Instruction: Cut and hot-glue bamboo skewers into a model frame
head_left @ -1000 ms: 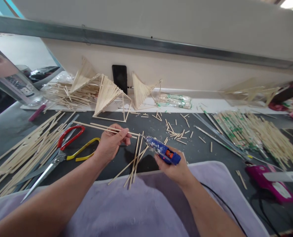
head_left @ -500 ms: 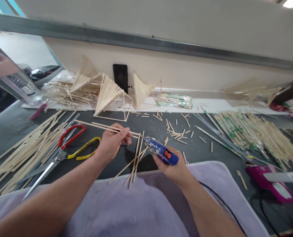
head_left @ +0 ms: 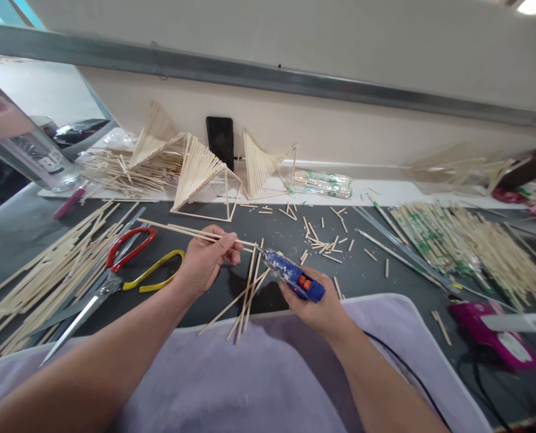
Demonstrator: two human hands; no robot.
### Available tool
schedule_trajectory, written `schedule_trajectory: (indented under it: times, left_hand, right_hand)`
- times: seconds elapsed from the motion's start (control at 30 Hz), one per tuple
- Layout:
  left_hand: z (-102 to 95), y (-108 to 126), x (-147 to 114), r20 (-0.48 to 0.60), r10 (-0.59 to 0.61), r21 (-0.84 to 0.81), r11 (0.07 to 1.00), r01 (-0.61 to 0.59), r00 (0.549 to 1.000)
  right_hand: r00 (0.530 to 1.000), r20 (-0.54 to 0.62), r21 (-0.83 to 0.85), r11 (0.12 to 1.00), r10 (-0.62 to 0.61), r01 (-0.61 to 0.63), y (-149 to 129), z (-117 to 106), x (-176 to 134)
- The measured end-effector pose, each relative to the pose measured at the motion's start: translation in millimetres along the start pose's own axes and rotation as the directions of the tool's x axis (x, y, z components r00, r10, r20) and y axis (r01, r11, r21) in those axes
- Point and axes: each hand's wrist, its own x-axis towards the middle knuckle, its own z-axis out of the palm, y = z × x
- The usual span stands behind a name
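Two thin wooden sticks (head_left: 186, 231) are pinched between the thumb and fingers of my left hand (head_left: 211, 255), pointing right. My right hand (head_left: 315, 304) grips a blue glue gun (head_left: 290, 273) spotted with whitish residue. Its nozzle meets the right ends of the held sticks, or is very close to them. Below the nozzle, several loose sticks (head_left: 245, 294) lie crossed on the dark tabletop, partly over a lilac towel (head_left: 231, 385). Scissors (head_left: 109, 285) with one red and one yellow handle rest left of my left hand.
Stick frames with fanned slats (head_left: 200, 174) stand along the back beside a black phone (head_left: 220, 141). Short stick offcuts (head_left: 324, 245) are scattered right of centre. Wrapped sticks (head_left: 439, 234) and a magenta glue gun (head_left: 493, 334) lie at right, a clear bottle (head_left: 46, 159) at left.
Almost nothing differs. The glue gun has shifted very slightly left at the stick ends, and my left hand keeps its hold on the sticks.
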Motion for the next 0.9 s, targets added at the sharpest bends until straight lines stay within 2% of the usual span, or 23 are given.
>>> schedule_trajectory:
  times: [0.17, 0.27, 0.33, 0.43, 0.57, 0.7, 0.77, 0.9]
  left_hand:
    - [0.1, 2.6, 0.3, -0.002, -0.018, 0.008, 1.0, 0.018, 1.0]
    - [-0.2, 4.4, -0.1, 0.032, -0.049, -0.005, 0.999, 0.049, 0.998]
    - [-0.6, 5.1, -1.1, 0.093, -0.083, -0.009, 0.996, 0.084, 0.992]
    - [-0.7, 4.8, -3.6, 0.198, -0.153, 0.027, 0.988, 0.151, 0.968]
    - [3.3, 3.8, -9.6, 0.327, -0.238, 0.075, 0.971, 0.226, 0.915]
    - [14.2, 2.7, -18.4, 0.425, -0.278, 0.098, 0.96, 0.261, 0.861]
    - [19.7, 1.2, -21.9, 0.43, -0.283, 0.101, 0.959, 0.266, 0.857]
    - [25.7, -2.1, -24.0, 0.394, -0.247, 0.096, 0.969, 0.227, 0.885]
  right_hand:
    - [1.0, 0.003, 0.018, 1.0, 0.017, -0.017, 1.2, 0.0, -0.4]
    - [0.995, -0.031, 0.055, 0.994, 0.096, -0.094, 4.4, 0.4, 1.4]
    - [0.979, -0.021, 0.145, 0.969, 0.205, -0.2, 6.6, 0.5, 3.6]
    - [0.947, 0.078, 0.379, 0.869, 0.312, -0.317, 7.6, 0.3, 7.7]
    - [0.957, 0.157, 0.633, 0.719, 0.244, -0.287, 1.0, -0.4, 9.6]
    - [0.96, 0.214, 0.746, 0.604, 0.179, -0.279, -14.1, 0.8, 3.7]
    - [0.96, 0.224, 0.767, 0.577, 0.166, -0.279, -21.8, 3.3, -0.9]
    - [0.961, 0.184, 0.807, 0.526, 0.207, -0.267, -29.7, 10.1, -7.0]
